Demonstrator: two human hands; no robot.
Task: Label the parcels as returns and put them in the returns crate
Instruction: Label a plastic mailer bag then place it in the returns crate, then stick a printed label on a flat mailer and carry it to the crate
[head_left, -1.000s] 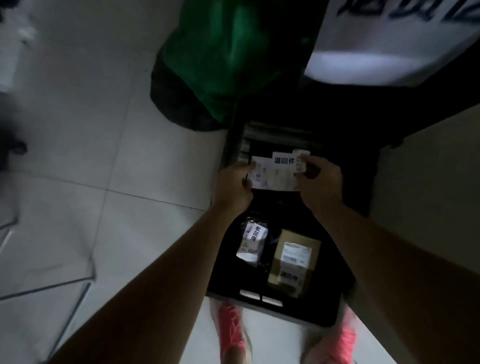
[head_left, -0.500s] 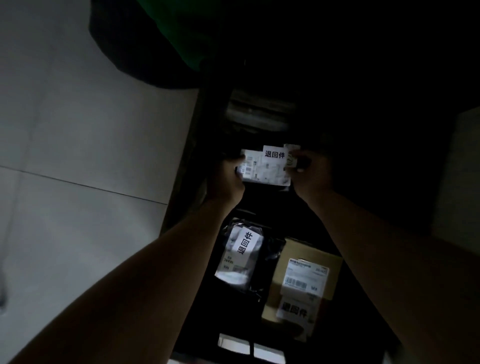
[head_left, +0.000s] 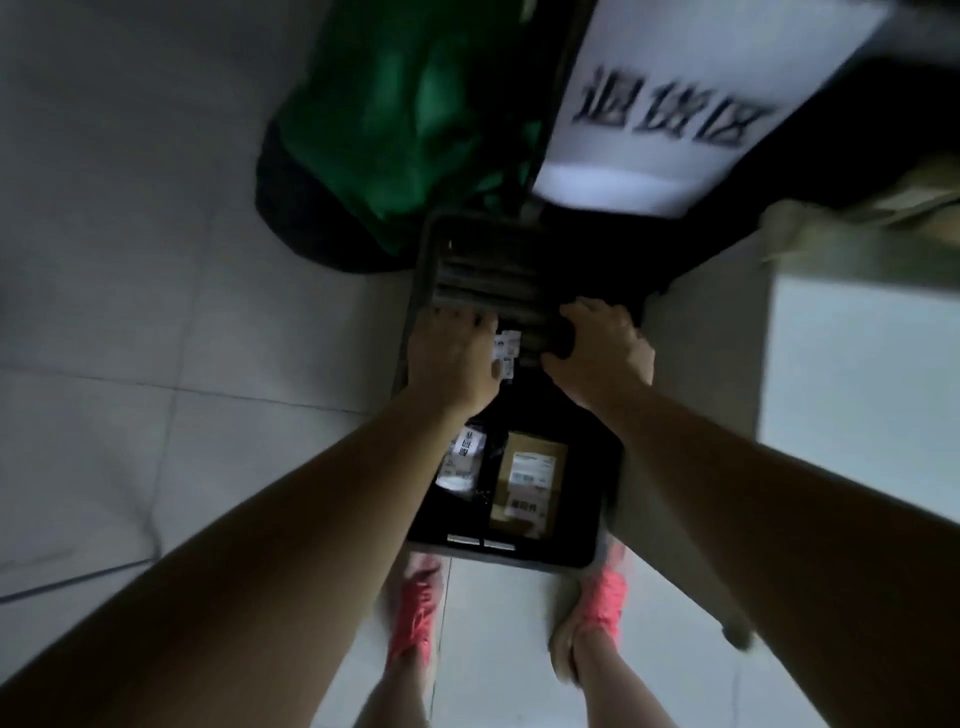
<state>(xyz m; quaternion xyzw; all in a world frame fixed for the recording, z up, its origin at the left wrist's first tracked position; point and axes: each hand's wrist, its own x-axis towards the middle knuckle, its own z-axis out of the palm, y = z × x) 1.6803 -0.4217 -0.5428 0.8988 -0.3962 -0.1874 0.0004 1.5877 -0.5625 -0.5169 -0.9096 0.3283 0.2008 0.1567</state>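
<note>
The black returns crate (head_left: 608, 483) stands on the floor between my feet. Both my hands reach down into its far end. My left hand (head_left: 452, 358) lies over a dark parcel with a white label (head_left: 506, 348), which peeks out beside my palm. My right hand (head_left: 597, 353) rests just right of that label, fingers curled on something dark; its grip is unclear. Nearer to me in the crate lie a dark plastic bag parcel with a white returns label (head_left: 462, 460) and a brown cardboard box with labels (head_left: 530, 483).
A green bag in a dark bin (head_left: 395, 130) stands beyond the crate on the left. A white sign with black characters (head_left: 670, 104) hangs behind it. A pale counter or box (head_left: 857, 374) is close on the right. Grey floor tiles (head_left: 156, 312) stretch to the left.
Both hands have gone down with the labelled parcel into the far end of the crate. The label, held up and fully visible before, is now mostly covered by my left hand.
</note>
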